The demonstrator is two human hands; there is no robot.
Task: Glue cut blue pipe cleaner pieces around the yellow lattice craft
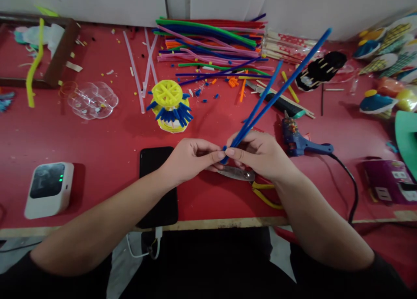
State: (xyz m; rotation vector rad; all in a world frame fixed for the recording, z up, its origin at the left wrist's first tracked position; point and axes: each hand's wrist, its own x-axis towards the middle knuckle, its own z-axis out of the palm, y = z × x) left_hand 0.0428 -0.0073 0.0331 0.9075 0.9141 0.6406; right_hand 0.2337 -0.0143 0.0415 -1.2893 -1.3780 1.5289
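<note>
A long blue pipe cleaner (280,75) is folded at its near end, and its two arms rise up and to the right over the red table (97,138). My left hand (190,159) and my right hand (260,153) meet at the fold, and both pinch it with thumb and fingertips. Scissors with yellow handles (250,179) lie on the table right under my right hand. A yellow round craft piece (170,106) with short blue stubs around it stands behind my left hand.
A black phone (156,160) lies by my left forearm, a white box device (48,188) at the left. A blue glue gun (301,140) with its cable lies at the right. A heap of coloured pipe cleaners (211,43) lies at the back, a clear plastic tray (93,100) back left.
</note>
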